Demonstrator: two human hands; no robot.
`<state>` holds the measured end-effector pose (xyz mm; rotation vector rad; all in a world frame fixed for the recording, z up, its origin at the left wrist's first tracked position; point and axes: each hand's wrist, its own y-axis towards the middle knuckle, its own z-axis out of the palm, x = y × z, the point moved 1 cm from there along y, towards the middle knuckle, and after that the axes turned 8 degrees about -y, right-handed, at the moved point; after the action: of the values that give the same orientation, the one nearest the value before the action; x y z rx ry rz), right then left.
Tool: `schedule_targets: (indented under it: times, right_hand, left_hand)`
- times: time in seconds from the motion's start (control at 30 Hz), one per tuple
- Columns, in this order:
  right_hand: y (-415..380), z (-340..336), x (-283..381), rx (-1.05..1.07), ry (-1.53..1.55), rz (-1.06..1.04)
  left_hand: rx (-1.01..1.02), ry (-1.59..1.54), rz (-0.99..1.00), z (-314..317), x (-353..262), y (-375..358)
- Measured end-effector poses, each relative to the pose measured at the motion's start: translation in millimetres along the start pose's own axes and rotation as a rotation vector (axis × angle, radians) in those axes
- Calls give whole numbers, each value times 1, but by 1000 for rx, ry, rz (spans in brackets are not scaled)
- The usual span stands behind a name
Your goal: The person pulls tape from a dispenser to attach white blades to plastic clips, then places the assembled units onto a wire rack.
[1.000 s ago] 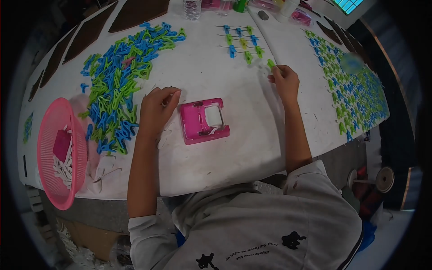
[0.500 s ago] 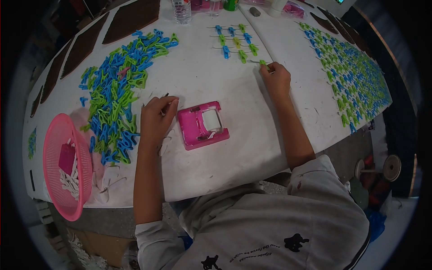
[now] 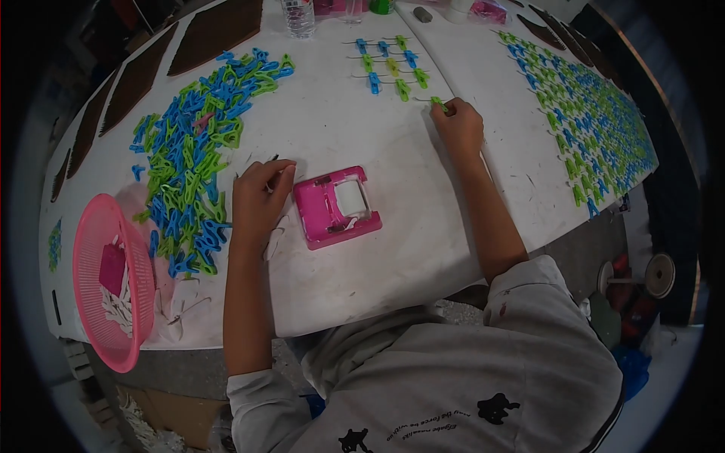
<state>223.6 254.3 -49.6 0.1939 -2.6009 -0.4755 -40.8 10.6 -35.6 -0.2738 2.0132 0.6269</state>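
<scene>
My right hand (image 3: pixel 459 128) pinches a green clip (image 3: pixel 439 104) with a thin piece sticking out to its left, at the near end of a small group of blue and green clips (image 3: pixel 403 89). My left hand (image 3: pixel 260 189) is closed, thumb against fingers, around a small dark-tipped thing too small to name. It is between the heap of blue and green clips (image 3: pixel 181 166) and a pink box (image 3: pixel 313 208) that holds a white block (image 3: pixel 350 198).
A pink basket (image 3: pixel 84 279) with white scraps stands at the left table edge. Many clips in rows (image 3: pixel 589 121) lie at the right. Dark brown sheets (image 3: pixel 215 34) and a clear bottle (image 3: pixel 300 19) are at the back.
The view has shifted slightly. My right hand still holds the green clip near the group, and my left hand keeps its closed pose.
</scene>
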Motion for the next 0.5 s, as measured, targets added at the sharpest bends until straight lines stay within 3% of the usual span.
schedule_targets:
  times: [0.5]
  right_hand:
    - [2,5,-5,-22,-20,-71]
  left_hand:
    - [-9,-3,-24,1,7,0]
